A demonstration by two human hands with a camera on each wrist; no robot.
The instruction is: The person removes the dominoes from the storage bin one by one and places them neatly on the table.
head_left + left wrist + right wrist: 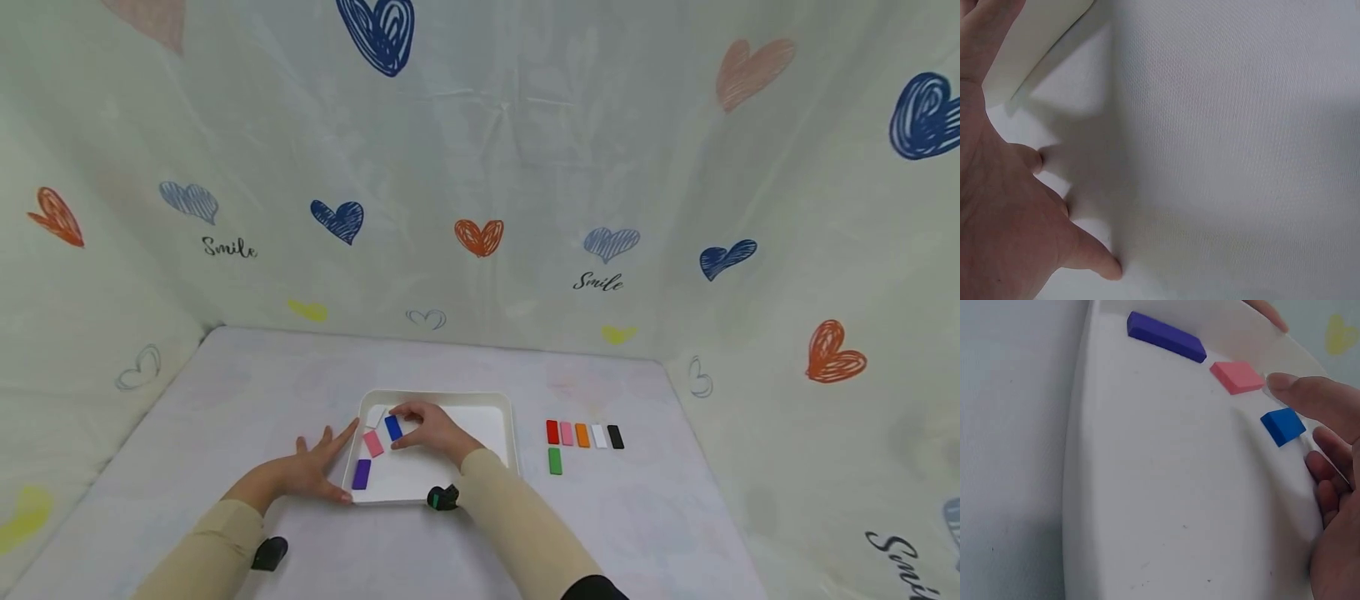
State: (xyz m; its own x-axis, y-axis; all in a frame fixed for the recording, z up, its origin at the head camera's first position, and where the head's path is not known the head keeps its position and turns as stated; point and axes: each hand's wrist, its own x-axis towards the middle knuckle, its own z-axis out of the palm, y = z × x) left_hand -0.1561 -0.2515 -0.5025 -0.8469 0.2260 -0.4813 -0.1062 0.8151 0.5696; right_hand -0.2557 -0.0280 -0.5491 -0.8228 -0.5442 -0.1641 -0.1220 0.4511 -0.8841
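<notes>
Blue rectangular block (394,429): probably light, firm; best pinched along its long sides. Right hand (435,430) arches around it, apparently not gripping; left hand (309,473), splayed, touches white tray (483,425).

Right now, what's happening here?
A person's bare left hand touches the left side of a shallow white rectangular tray. The right hand is over it, spread around a blue rectangular block, with no clear grip showing. A pink block and a purple block lie in the tray too. Six more blocks, red, pink, orange, white, black and green, lie on the table to its right.
</notes>
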